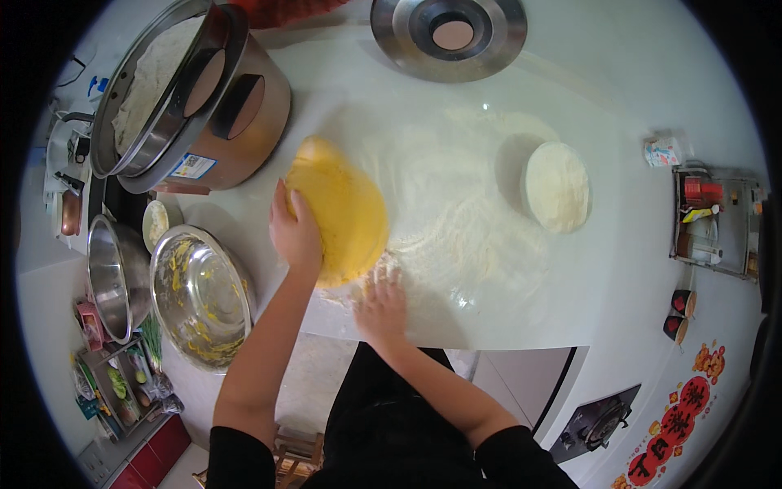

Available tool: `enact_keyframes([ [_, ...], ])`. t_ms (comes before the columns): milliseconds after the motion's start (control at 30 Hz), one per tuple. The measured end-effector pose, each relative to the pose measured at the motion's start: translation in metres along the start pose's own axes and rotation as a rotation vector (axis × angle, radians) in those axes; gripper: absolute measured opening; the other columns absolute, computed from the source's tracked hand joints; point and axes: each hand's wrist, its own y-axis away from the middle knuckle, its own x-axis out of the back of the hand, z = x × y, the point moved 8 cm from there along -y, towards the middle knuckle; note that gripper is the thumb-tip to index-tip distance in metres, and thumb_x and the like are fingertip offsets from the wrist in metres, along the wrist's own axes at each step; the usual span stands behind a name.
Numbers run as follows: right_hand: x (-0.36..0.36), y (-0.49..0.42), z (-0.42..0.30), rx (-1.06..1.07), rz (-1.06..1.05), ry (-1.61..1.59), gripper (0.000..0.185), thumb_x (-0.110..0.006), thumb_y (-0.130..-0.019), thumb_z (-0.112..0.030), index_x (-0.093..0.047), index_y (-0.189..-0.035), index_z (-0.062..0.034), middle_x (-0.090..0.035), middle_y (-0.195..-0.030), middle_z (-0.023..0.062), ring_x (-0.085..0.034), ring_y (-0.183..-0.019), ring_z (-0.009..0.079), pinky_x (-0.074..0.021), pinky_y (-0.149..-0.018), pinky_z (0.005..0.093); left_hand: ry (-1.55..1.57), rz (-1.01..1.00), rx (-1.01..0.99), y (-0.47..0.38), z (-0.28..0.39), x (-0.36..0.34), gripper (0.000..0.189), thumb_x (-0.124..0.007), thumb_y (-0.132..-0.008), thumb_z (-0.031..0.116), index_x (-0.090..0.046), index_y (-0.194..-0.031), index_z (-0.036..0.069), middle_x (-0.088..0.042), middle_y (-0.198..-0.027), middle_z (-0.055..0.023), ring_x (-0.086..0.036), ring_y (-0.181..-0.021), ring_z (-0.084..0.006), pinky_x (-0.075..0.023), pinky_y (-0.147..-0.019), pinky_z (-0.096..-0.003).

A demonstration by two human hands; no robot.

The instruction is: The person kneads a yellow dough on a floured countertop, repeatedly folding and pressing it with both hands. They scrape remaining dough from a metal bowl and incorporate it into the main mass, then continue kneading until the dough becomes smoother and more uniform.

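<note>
A large smooth mass of yellow dough [348,214] lies on the white countertop [440,159]. My left hand [297,235] rests against the dough's left side, fingers spread along it. Low at the dough's right edge, my right hand [382,305] lies flat on the floured counter, its fingertips dusted and blurred. Loose flour [464,238] is spread over the counter right of the dough. Beyond it stands a round container of flour [557,186]. A steel bowl [201,296] smeared with yellow dough is at my left.
At the upper left a steel pan holding pale dough [160,79] sits on a brown pot [250,116]. A steel lid [449,40] lies at the far edge. Another steel bowl [116,275] and a small bowl [160,225] are at left; a gas hob [595,425] is lower right.
</note>
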Motion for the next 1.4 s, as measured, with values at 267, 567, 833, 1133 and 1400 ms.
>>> enact_keyframes([
  [267,0.034,-0.007,0.021,-0.287,0.029,-0.234,0.065,-0.057,-0.09,-0.037,-0.039,-0.137,0.0033,-0.038,-0.14,0.0283,-0.033,-0.131,0.0455,-0.0255,-0.109,0.051,0.018,-0.162,0.323,-0.005,0.006,-0.034,0.057,-0.042,-0.096,0.04,-0.037,-0.141,0.006,-0.041,-0.137,-0.0221,-0.046,-0.122,-0.0385,-0.0396,-0.1,-0.0417],
  [567,0.098,-0.044,0.041,-0.142,0.256,-0.975,0.047,-0.047,-0.095,-0.021,-0.043,-0.136,0.002,-0.04,-0.143,0.0211,-0.033,-0.134,0.0405,-0.0212,-0.113,0.0465,0.152,0.176,0.473,0.066,0.014,-0.031,0.059,-0.037,-0.099,0.04,-0.028,-0.146,0.006,-0.029,-0.144,-0.0227,-0.035,-0.13,-0.0386,-0.0325,-0.105,-0.0416],
  [833,0.126,-0.135,0.01,0.182,0.168,-0.512,0.043,-0.048,-0.093,-0.024,-0.052,-0.13,-0.0017,-0.049,-0.137,0.0173,-0.043,-0.128,0.0362,-0.0332,-0.106,0.0424,0.004,0.281,0.289,0.06,0.018,-0.017,0.055,-0.043,-0.096,0.036,-0.036,-0.143,0.007,-0.032,-0.144,-0.023,-0.037,-0.129,-0.0393,-0.0337,-0.104,-0.0442],
  [1133,0.053,-0.249,-0.064,0.496,-0.473,-0.262,0.056,-0.071,-0.076,-0.029,-0.056,-0.125,-0.006,-0.057,-0.126,0.018,-0.053,-0.117,0.0325,-0.0415,-0.1,0.0391,0.294,0.326,0.408,0.07,0.007,-0.028,0.053,-0.045,-0.097,0.03,-0.035,-0.143,0.006,-0.041,-0.139,-0.0193,-0.04,-0.127,-0.0354,-0.0319,-0.106,-0.0426],
  [1400,0.048,-0.252,-0.016,0.174,-0.523,-0.567,0.068,-0.08,-0.066,-0.037,-0.058,-0.118,0.0009,-0.061,-0.114,0.0182,-0.058,-0.107,0.031,-0.0457,-0.093,0.0391,0.332,0.275,0.415,0.075,-0.007,-0.02,0.056,-0.047,-0.096,0.031,-0.032,-0.145,0.006,-0.042,-0.139,-0.0163,-0.037,-0.129,-0.0331,-0.0295,-0.108,-0.0409],
])
